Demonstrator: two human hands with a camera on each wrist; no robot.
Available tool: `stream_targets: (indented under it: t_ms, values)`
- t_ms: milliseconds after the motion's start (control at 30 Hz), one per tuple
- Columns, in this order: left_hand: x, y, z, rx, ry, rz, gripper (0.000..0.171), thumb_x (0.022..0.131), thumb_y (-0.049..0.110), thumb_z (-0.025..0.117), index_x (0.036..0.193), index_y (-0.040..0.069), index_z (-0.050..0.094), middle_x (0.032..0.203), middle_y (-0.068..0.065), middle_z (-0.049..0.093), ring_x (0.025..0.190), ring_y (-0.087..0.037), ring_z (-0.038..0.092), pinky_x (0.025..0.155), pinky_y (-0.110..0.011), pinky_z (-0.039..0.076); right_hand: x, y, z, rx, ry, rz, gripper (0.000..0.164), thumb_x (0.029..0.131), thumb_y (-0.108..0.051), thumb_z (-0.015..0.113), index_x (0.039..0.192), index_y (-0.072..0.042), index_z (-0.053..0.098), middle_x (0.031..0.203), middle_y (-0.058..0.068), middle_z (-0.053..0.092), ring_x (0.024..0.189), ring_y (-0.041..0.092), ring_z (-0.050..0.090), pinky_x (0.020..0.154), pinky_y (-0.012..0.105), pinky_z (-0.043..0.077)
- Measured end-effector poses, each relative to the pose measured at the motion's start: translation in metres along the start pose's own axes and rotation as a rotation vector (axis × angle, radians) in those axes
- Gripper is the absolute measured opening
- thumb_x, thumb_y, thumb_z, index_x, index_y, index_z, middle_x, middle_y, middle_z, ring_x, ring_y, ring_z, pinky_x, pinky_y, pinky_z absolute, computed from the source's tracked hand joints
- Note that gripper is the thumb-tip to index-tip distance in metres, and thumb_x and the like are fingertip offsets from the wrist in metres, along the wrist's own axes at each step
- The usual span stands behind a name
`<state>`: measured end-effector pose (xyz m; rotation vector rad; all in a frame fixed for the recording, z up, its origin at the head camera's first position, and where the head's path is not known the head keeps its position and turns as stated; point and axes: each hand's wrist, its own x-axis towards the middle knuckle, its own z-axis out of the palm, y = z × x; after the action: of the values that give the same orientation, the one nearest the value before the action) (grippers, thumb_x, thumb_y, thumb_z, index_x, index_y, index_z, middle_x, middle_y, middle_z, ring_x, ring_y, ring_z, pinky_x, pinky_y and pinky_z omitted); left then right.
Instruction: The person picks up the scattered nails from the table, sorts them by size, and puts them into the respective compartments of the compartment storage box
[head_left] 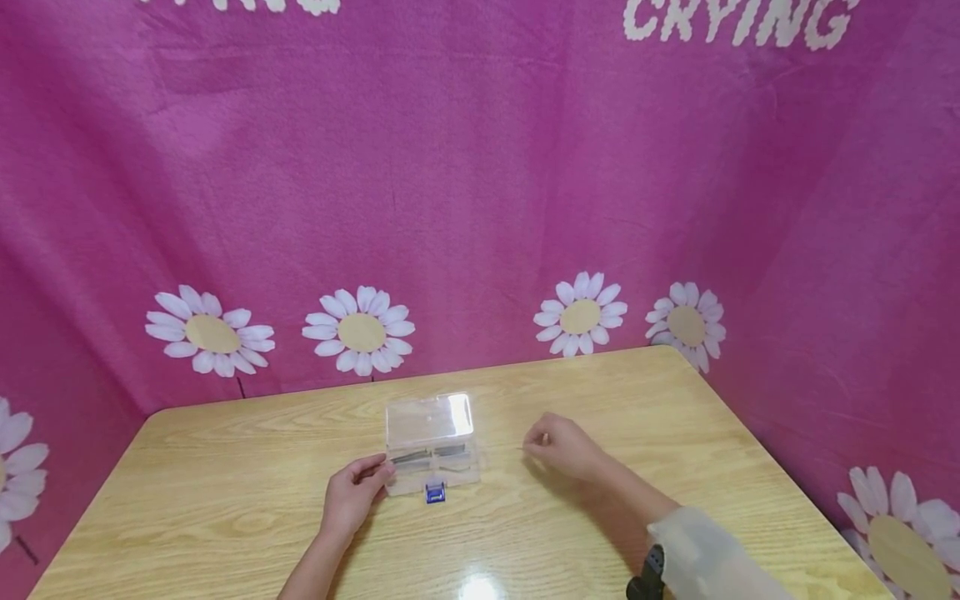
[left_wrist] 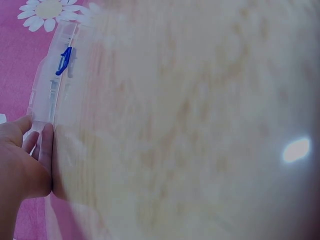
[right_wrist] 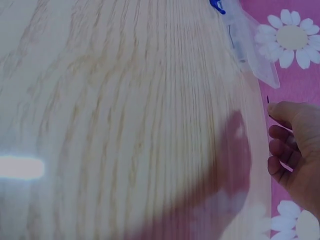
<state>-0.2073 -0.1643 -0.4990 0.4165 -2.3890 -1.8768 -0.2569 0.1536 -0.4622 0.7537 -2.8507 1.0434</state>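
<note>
A small clear plastic box (head_left: 422,486) with a raised see-through lid (head_left: 420,421) sits on the table, its blue latch (head_left: 435,492) at the front. Thin dark pieces (head_left: 411,457) lie in its divided compartments; their kind is too small to tell. At the box's left end my left hand (head_left: 351,496) grips the side between thumb and fingers. To the right of the box, my right hand (head_left: 566,448) hovers over the table, apart from it. Thumb and index finger pinch a tiny thin dark piece (right_wrist: 268,99), while the other fingers curl loosely.
The pale wooden table (head_left: 247,475) has rounded back corners and a glare spot near the front. Pink cloth (head_left: 480,208) with white daisies hangs behind it and along both sides. A black device (head_left: 648,575) is strapped near the right sleeve (head_left: 708,554).
</note>
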Motion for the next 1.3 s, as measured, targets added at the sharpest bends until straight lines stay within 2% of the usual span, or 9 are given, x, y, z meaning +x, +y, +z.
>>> stream_targets:
  t_ms: [300,533,733,1067,1300]
  values:
    - [-0.002,0.005,0.000,0.002,-0.003,0.009,0.037,0.079,0.021,0.065,0.111,0.002,0.059,0.096,-0.010,0.063,0.073,-0.006,0.057,0.063,-0.018,0.052,0.010,-0.016,0.005,0.028,-0.043,-0.009,0.009,0.081,-0.017,0.060,0.084,-0.011,0.066,0.079,-0.003,0.054,0.072,0.009,0.048,0.063,0.020,0.044]
    - [-0.002,0.005,0.000,-0.004,-0.007,0.016,0.037,0.079,0.019,0.065,0.111,0.001,0.059,0.094,-0.009,0.064,0.073,-0.006,0.057,0.062,-0.017,0.051,0.015,-0.024,0.011,0.006,-0.047,-0.049,0.008,0.081,-0.016,0.060,0.082,-0.011,0.067,0.076,-0.004,0.054,0.072,0.008,0.047,0.064,0.019,0.044]
    - [-0.002,0.006,-0.001,-0.025,-0.010,0.015,0.037,0.079,0.018,0.066,0.111,0.000,0.059,0.093,-0.008,0.064,0.072,-0.006,0.057,0.061,-0.017,0.051,0.021,-0.034,0.015,0.021,-0.073,-0.036,0.009,0.081,-0.018,0.060,0.083,-0.013,0.066,0.077,-0.005,0.054,0.073,0.008,0.048,0.065,0.019,0.044]
    - [-0.003,0.005,-0.001,0.000,-0.004,0.022,0.038,0.079,0.019,0.065,0.111,-0.001,0.059,0.094,-0.010,0.063,0.074,-0.005,0.057,0.064,-0.018,0.052,0.027,-0.044,0.026,0.026,-0.106,-0.061,0.010,0.082,-0.019,0.059,0.086,-0.012,0.067,0.079,-0.005,0.055,0.076,0.008,0.048,0.068,0.020,0.043]
    - [-0.002,0.003,0.001,-0.006,-0.004,0.018,0.036,0.079,0.017,0.065,0.111,0.000,0.059,0.094,-0.010,0.064,0.074,-0.006,0.057,0.063,-0.018,0.052,0.030,-0.054,0.034,0.057,-0.157,-0.076,0.012,0.084,-0.018,0.057,0.081,-0.012,0.067,0.080,-0.006,0.054,0.077,0.009,0.047,0.071,0.021,0.042]
